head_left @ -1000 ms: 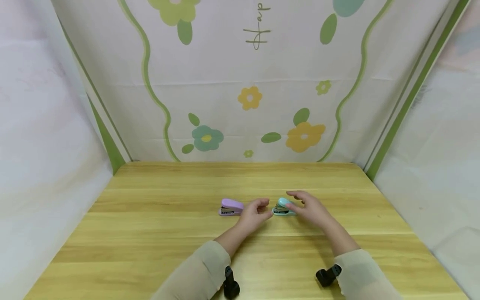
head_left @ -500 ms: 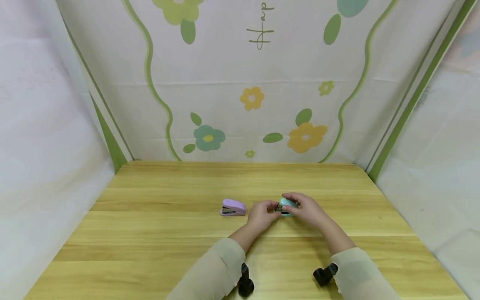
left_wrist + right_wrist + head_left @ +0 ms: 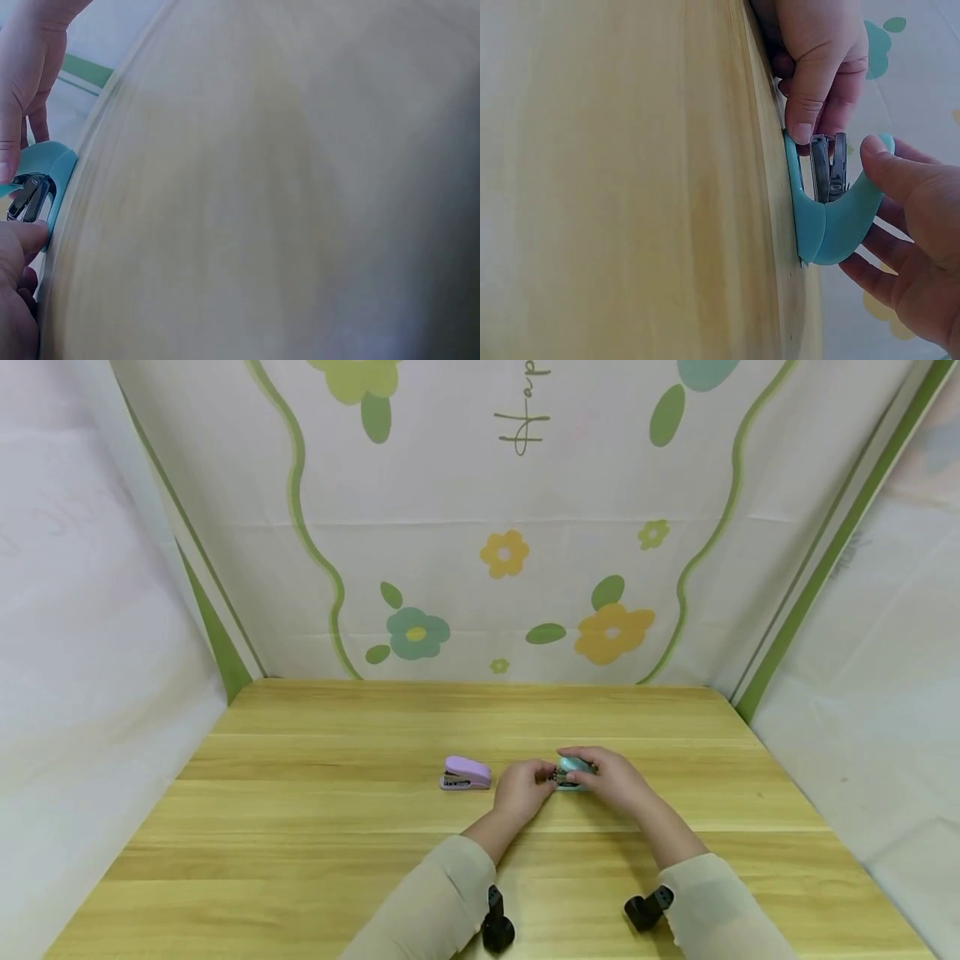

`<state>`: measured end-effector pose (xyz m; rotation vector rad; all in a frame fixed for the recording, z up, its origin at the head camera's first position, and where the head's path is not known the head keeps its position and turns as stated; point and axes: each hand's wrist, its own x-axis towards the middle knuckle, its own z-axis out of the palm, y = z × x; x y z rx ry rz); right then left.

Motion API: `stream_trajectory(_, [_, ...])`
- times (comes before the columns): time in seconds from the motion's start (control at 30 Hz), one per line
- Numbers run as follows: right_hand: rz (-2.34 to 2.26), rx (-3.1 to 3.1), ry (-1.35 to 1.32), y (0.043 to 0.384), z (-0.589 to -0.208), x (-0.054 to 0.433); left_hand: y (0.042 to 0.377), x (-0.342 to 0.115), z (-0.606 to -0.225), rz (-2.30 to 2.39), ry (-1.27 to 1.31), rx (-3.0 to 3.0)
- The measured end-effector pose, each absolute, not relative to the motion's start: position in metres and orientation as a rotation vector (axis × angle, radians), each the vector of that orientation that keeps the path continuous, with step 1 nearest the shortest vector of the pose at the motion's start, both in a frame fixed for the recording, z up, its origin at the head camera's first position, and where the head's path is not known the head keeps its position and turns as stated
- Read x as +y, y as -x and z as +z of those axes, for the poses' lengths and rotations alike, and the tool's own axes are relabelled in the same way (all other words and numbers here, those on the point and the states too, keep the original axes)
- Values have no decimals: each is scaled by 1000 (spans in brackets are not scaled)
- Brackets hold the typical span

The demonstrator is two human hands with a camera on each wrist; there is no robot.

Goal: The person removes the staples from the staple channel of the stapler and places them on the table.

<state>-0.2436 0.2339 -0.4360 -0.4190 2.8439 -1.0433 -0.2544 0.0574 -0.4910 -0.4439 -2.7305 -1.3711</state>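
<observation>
A small teal stapler (image 3: 573,764) stands on the wooden table, its mouth facing left and its metal magazine (image 3: 829,169) showing between base and top. My left hand (image 3: 521,793) pinches the front end of its base; the thumb shows there in the right wrist view. My right hand (image 3: 611,781) holds the upper handle, thumb on the near side and fingers (image 3: 874,277) round the far side. In the left wrist view the stapler (image 3: 56,161) sits between both hands at the left edge. To the left of my left hand lies a lilac stapler (image 3: 467,772), untouched.
The wooden table (image 3: 300,843) runs back to a white cloth wall (image 3: 450,485) printed with flowers and leaves. White cloth sides (image 3: 862,693) flank it left and right. Small black cameras (image 3: 648,908) hang at both sleeve cuffs.
My left hand has moved right, away from the lilac stapler, to the teal stapler's front end. My right hand has shifted slightly left over the teal stapler.
</observation>
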Motion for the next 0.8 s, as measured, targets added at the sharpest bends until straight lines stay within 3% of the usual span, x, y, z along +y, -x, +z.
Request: stream_trajectory(0.8, [-1391, 2831, 340, 239, -452, 263, 254, 58, -490, -1353, 421, -2737])
